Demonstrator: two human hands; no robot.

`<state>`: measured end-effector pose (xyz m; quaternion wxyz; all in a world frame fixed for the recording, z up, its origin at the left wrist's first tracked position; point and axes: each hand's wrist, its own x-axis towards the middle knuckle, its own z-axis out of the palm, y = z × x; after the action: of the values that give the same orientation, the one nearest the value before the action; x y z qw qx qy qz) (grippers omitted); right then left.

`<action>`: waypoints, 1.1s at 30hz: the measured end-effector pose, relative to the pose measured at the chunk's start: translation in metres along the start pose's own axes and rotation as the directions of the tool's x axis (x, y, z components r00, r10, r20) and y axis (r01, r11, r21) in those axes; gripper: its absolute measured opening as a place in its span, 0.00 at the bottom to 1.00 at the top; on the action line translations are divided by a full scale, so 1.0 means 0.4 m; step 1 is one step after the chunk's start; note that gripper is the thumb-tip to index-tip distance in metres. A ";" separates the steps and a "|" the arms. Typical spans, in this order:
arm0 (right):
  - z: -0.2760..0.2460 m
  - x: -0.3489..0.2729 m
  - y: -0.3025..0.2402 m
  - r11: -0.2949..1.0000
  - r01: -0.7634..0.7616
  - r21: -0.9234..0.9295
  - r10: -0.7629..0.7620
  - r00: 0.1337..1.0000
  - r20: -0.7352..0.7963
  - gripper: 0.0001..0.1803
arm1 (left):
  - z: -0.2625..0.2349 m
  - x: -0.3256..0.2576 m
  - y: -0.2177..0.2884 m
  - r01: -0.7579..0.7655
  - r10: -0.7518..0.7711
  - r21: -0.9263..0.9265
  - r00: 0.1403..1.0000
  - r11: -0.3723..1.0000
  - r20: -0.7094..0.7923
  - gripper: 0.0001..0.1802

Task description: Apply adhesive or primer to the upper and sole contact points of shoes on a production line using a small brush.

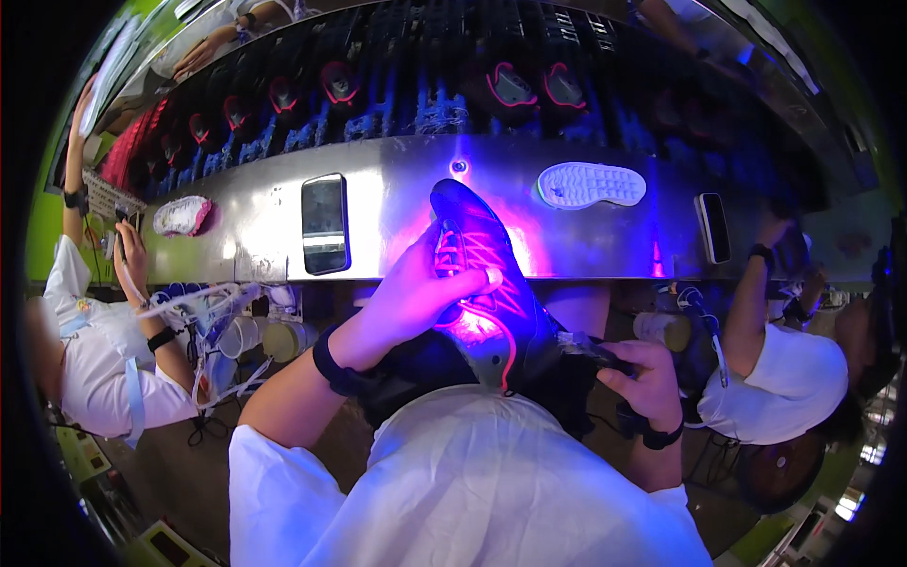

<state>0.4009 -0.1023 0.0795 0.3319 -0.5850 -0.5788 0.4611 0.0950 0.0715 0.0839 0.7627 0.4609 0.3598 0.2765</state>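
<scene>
Both hands (pixel 416 293) — on shoe (pixel 487 283)

The shoe (pixel 484 283) is dark with bright pink lines criss-crossing it, lit violet. At its one o'clock lies a white sole (pixel 591 184) with a fine dotted tread. At nine o'clock a black phone (pixel 325 225) rests on the grey metal shelf (pixel 397 198).

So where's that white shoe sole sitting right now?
In the head view, the white shoe sole lies tread-up on the metal shelf, right of centre, between the glowing shoe that the left hand holds and a dark phone.
</scene>
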 end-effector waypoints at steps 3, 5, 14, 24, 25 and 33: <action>-0.009 0.001 -0.004 0.995 0.047 -0.084 -0.051 0.997 -0.053 0.19 | 0.022 -0.008 0.015 0.057 -0.060 -0.051 0.996 0.997 -0.060 0.37; -0.020 0.006 -0.007 0.993 0.072 -0.090 -0.078 0.995 -0.069 0.19 | 0.032 -0.018 0.015 0.138 -0.142 -0.074 0.988 0.988 -0.060 0.32; -0.090 0.083 -0.097 0.916 0.254 -0.312 -0.297 0.949 -0.101 0.20 | 0.062 -0.066 0.005 0.325 -0.365 -0.424 0.931 0.845 -0.014 0.22; -0.080 0.148 -0.168 0.876 0.307 -0.371 -0.343 0.939 -0.035 0.20 | 0.012 -0.107 -0.043 0.427 -0.396 -0.563 0.900 0.708 0.184 0.29; -0.063 0.151 -0.169 0.887 0.305 -0.346 -0.336 0.941 -0.032 0.20 | -0.004 -0.115 -0.054 0.495 -0.451 -0.641 0.857 0.586 0.250 0.31; 0.075 0.224 -0.174 0.863 0.373 -0.339 -0.412 0.910 -0.048 0.20 | -0.116 -0.156 -0.126 0.632 -0.374 -0.770 0.696 -0.086 0.613 0.41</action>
<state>0.3386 -0.0110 0.1192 0.3526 -0.5272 -0.7325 0.2472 0.0254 0.0267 0.0421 0.9424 -0.2823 0.1609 0.0788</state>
